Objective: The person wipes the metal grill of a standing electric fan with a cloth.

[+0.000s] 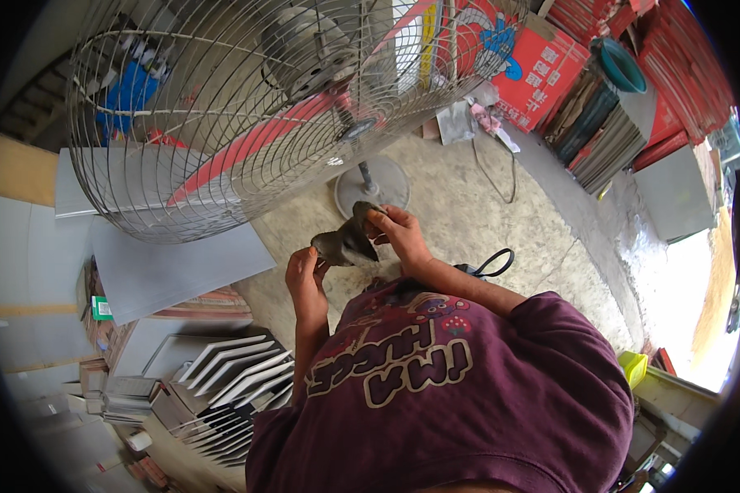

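A dark grey, soft-looking piece of cloth (341,246), folded or cupped in shape, is held up in front of my body. My left hand (306,283) pinches its left end between thumb and fingers. At the other end my right hand (403,237) grips the raised upper edge, fingers bent around it. What exact kind of item this cloth is cannot be made out.
A large wire-caged fan (247,156) with red blades stands close ahead on a round base (397,181). Left are a grey board (181,267) and racked panels (242,370). Red cartons (543,74) and a teal basin (622,66) stand far right.
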Action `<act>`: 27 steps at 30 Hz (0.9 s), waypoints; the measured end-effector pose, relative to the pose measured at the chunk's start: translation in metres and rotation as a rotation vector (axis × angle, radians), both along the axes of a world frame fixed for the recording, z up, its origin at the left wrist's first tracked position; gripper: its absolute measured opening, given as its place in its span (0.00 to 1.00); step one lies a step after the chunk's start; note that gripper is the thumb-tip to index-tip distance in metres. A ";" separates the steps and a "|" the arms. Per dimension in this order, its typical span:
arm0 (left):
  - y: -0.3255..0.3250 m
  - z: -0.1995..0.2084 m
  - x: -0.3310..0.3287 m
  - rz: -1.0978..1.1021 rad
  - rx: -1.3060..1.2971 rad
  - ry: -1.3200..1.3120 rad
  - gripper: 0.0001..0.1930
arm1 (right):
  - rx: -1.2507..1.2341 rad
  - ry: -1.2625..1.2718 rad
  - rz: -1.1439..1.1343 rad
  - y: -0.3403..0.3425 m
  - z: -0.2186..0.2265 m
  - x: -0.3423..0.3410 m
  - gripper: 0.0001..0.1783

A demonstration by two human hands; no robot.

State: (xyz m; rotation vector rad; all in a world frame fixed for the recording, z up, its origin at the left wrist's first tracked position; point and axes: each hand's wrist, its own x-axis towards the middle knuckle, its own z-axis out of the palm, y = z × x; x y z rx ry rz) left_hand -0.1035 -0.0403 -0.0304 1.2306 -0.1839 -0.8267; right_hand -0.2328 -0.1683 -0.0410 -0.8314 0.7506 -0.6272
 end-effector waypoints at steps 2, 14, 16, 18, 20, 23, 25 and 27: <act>0.001 -0.002 0.004 -0.005 0.001 -0.006 0.08 | -0.001 -0.002 -0.006 0.000 0.004 0.002 0.10; 0.004 -0.017 0.030 -0.032 -0.048 0.025 0.09 | -0.157 -0.004 -0.106 -0.006 0.039 0.004 0.11; 0.006 -0.019 0.031 -0.027 -0.019 0.039 0.09 | -0.157 -0.030 -0.124 -0.005 0.047 0.003 0.11; 0.008 -0.026 0.033 -0.023 -0.012 0.019 0.09 | -0.186 -0.035 -0.133 -0.006 0.050 0.002 0.11; 0.008 -0.026 0.031 -0.011 -0.015 0.011 0.08 | -0.219 -0.043 -0.129 -0.008 0.054 0.001 0.12; 0.006 -0.019 0.027 0.013 -0.055 0.017 0.07 | -0.272 -0.066 -0.114 -0.018 0.068 -0.001 0.12; 0.004 -0.018 0.026 0.027 -0.105 0.021 0.07 | -0.302 -0.084 -0.119 -0.027 0.080 -0.003 0.12; -0.001 -0.010 0.022 0.070 -0.124 0.017 0.07 | -0.340 -0.136 -0.111 -0.038 0.091 -0.005 0.11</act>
